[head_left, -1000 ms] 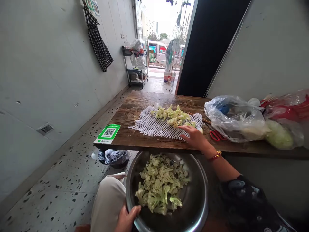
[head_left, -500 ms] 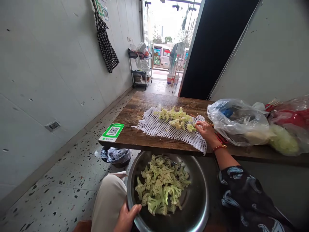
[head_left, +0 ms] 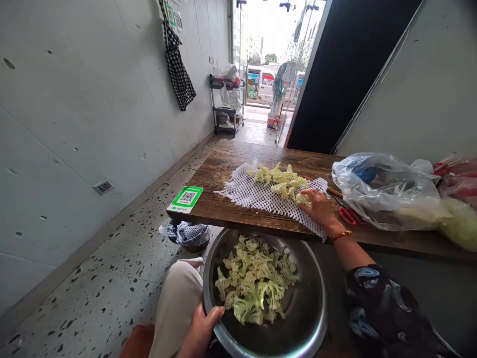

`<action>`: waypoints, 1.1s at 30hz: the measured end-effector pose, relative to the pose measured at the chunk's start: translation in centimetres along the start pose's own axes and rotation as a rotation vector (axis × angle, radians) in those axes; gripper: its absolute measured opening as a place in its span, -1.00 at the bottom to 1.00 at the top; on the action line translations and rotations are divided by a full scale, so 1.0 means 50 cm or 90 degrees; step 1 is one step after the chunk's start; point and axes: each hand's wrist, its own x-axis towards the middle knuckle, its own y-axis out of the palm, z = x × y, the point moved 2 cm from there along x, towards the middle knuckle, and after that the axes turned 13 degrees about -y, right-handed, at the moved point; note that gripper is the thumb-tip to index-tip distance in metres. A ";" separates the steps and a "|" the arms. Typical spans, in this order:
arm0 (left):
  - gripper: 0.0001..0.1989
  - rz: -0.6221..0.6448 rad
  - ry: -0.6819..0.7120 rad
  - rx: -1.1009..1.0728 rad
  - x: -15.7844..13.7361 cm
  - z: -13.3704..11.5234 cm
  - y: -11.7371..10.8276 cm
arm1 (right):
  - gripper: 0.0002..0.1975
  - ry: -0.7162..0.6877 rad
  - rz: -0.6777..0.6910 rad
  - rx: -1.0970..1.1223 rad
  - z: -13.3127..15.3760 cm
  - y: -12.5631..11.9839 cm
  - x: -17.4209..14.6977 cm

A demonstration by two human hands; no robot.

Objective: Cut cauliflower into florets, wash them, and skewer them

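A steel basin [head_left: 311, 298] with several cauliflower pieces [head_left: 253, 278] in it is tilted at the table's front edge. My left hand [head_left: 204, 320] grips its near left rim, thumb over the edge and the other fingers hidden beneath. On the table, white foam netting [head_left: 242, 191] lies flat under more cauliflower florets [head_left: 279, 179]. My right hand [head_left: 318, 209] reaches across the netting's right side, its thumb and fingers closed around a small floret [head_left: 303, 199] that shows partly between them.
Red-handled scissors [head_left: 348, 216] lie right of my right hand, partly beneath a clear plastic bag [head_left: 391, 194]. A green QR-code card [head_left: 186, 199] rests at the table's left corner. Below it stands a lined bin [head_left: 190, 236]. A shelf cart [head_left: 227, 104] is near the glass door.
The view has turned slightly left, so everything sits farther right. My right hand has moved over the small floret and closed on it. My left hand keeps its hold on the basin.
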 end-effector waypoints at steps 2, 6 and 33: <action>-0.33 0.006 0.001 -0.007 -0.001 -0.001 0.001 | -0.63 0.084 -0.020 0.028 -0.010 0.000 0.001; -0.31 0.007 0.011 -0.015 0.007 0.006 -0.005 | -0.60 0.239 -0.047 0.107 -0.029 -0.012 0.007; -0.33 0.006 -0.006 -0.031 0.001 0.011 -0.008 | -0.51 0.121 0.123 -0.037 0.113 0.073 0.146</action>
